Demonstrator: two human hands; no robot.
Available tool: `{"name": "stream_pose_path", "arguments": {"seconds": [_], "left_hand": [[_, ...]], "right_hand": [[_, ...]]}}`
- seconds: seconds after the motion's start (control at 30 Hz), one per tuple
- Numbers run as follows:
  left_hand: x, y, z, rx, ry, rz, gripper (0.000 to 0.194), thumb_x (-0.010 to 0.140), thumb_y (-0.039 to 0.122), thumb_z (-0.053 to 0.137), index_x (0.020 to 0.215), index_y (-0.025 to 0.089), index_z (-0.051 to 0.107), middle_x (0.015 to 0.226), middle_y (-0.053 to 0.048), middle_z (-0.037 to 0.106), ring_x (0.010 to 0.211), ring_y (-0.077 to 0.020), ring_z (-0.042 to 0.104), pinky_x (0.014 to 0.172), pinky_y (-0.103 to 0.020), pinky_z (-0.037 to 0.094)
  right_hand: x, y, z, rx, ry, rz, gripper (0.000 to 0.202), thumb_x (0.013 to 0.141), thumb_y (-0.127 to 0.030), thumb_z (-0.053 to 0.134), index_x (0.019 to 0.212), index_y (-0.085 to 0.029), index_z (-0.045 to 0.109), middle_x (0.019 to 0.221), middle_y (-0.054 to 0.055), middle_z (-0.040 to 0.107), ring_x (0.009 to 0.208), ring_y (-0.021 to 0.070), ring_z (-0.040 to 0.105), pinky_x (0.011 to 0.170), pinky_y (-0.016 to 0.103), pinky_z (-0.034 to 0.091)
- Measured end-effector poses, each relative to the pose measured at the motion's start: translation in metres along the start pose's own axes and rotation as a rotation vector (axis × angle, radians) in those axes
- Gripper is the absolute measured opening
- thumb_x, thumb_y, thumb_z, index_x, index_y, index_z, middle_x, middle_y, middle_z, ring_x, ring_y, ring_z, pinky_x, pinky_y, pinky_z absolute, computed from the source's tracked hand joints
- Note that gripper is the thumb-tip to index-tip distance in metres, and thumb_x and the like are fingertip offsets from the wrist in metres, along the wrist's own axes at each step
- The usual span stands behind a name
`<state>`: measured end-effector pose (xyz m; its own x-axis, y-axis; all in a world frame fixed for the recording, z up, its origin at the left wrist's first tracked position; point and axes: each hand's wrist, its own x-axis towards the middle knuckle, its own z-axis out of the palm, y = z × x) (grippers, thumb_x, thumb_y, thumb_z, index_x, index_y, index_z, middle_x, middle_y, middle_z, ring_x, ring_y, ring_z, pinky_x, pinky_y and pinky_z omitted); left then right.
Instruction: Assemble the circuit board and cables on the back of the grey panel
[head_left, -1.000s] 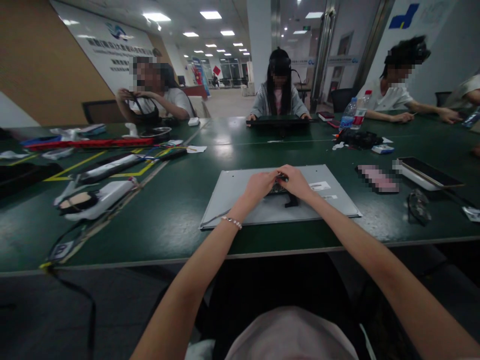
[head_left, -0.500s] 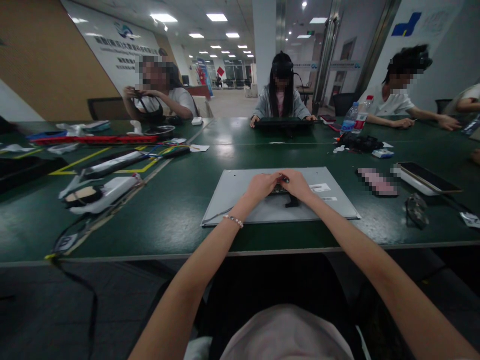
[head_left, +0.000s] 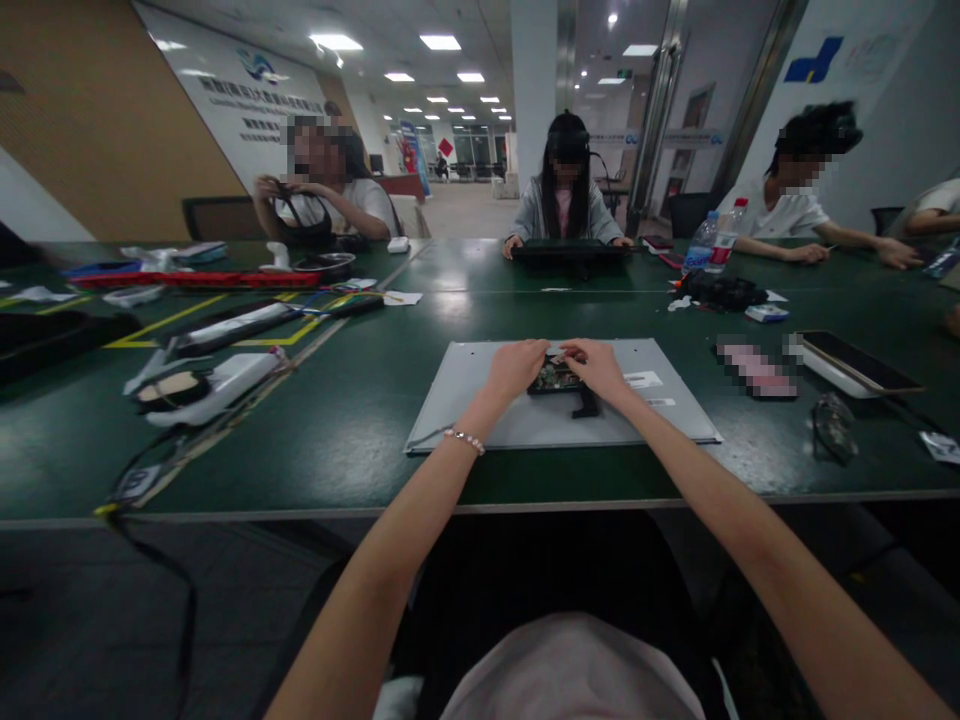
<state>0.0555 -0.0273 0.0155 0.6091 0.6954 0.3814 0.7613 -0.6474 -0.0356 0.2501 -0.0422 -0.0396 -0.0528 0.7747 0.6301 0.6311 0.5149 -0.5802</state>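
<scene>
A flat grey panel [head_left: 487, 420] lies on the table in front of me, with white labels on its right part. On its middle sits a circuit board [head_left: 553, 378] in a dark frame, and a black bracket-like piece [head_left: 585, 402] juts toward me beside it. My left hand [head_left: 516, 368] is closed at the board's far left corner, fingers bent over the edge. Over the board's right part, my right hand [head_left: 598, 368] has its fingers pinched together. Whatever lies between those fingertips is too small to make out. A thin cable [head_left: 433, 434] runs along the panel's left side.
At right are a pink phone [head_left: 756, 370], a dark phone [head_left: 859, 360], a clear object [head_left: 832, 428] and bottles [head_left: 701, 243]. At left lie a white device [head_left: 217, 388] and a red strip [head_left: 202, 280]. Several people sit around the green table [head_left: 330, 400].
My hands, close together over the board before, have moved apart. More of the circuit board shows between them. A small dark thing seen at my right fingertips no longer shows.
</scene>
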Motion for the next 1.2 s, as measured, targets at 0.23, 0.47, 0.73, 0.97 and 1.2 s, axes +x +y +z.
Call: {"name": "stream_pose_path", "arguments": {"seconds": [0.23, 0.47, 0.73, 0.97, 1.2], "left_hand": [[-0.001, -0.022, 0.001, -0.013, -0.006, -0.181, 0.033, 0.101, 0.023, 0.043, 0.117, 0.017, 0.07, 0.113, -0.012, 0.073, 0.102, -0.0224, 0.068, 0.087, -0.029, 0.049], [0.001, -0.036, 0.015, -0.067, -0.061, -0.246, 0.033, 0.099, 0.024, 0.043, 0.11, 0.017, 0.074, 0.112, -0.013, 0.073, 0.104, -0.0237, 0.067, 0.091, -0.03, 0.05], [0.001, -0.032, 0.017, -0.092, -0.113, -0.22, 0.035, 0.1, 0.026, 0.041, 0.1, 0.016, 0.074, 0.103, -0.012, 0.074, 0.098, -0.0217, 0.068, 0.087, -0.028, 0.049], [0.0, -0.034, 0.018, -0.072, -0.111, -0.208, 0.034, 0.1, 0.025, 0.041, 0.099, 0.016, 0.074, 0.101, -0.013, 0.074, 0.096, -0.0221, 0.068, 0.085, -0.029, 0.049], [0.0, -0.032, 0.017, -0.069, -0.125, -0.215, 0.034, 0.1, 0.025, 0.041, 0.1, 0.016, 0.073, 0.101, -0.013, 0.074, 0.096, -0.023, 0.068, 0.084, -0.029, 0.048]], "right_hand": [[0.001, 0.002, -0.006, -0.109, -0.005, -0.001, 0.021, 0.083, -0.009, 0.058, 0.09, -0.019, 0.075, 0.094, 0.006, 0.074, 0.09, 0.0219, 0.067, 0.087, 0.037, 0.054], [0.001, -0.001, -0.011, -0.165, -0.005, 0.025, 0.019, 0.088, -0.013, 0.058, 0.092, -0.02, 0.074, 0.098, 0.007, 0.074, 0.095, 0.0223, 0.067, 0.09, 0.036, 0.051], [0.015, 0.009, -0.01, -0.323, -0.005, -0.011, 0.021, 0.09, -0.012, 0.055, 0.099, -0.015, 0.074, 0.104, 0.01, 0.074, 0.101, 0.0246, 0.066, 0.094, 0.037, 0.049], [0.024, 0.009, 0.004, -0.49, -0.184, 0.004, 0.023, 0.087, -0.007, 0.055, 0.095, -0.017, 0.075, 0.106, 0.011, 0.075, 0.105, 0.0261, 0.066, 0.099, 0.041, 0.044], [0.025, 0.005, 0.002, -0.509, -0.27, 0.041, 0.023, 0.089, -0.008, 0.055, 0.094, -0.019, 0.075, 0.102, 0.011, 0.076, 0.101, 0.0267, 0.067, 0.103, 0.049, 0.039]]}}
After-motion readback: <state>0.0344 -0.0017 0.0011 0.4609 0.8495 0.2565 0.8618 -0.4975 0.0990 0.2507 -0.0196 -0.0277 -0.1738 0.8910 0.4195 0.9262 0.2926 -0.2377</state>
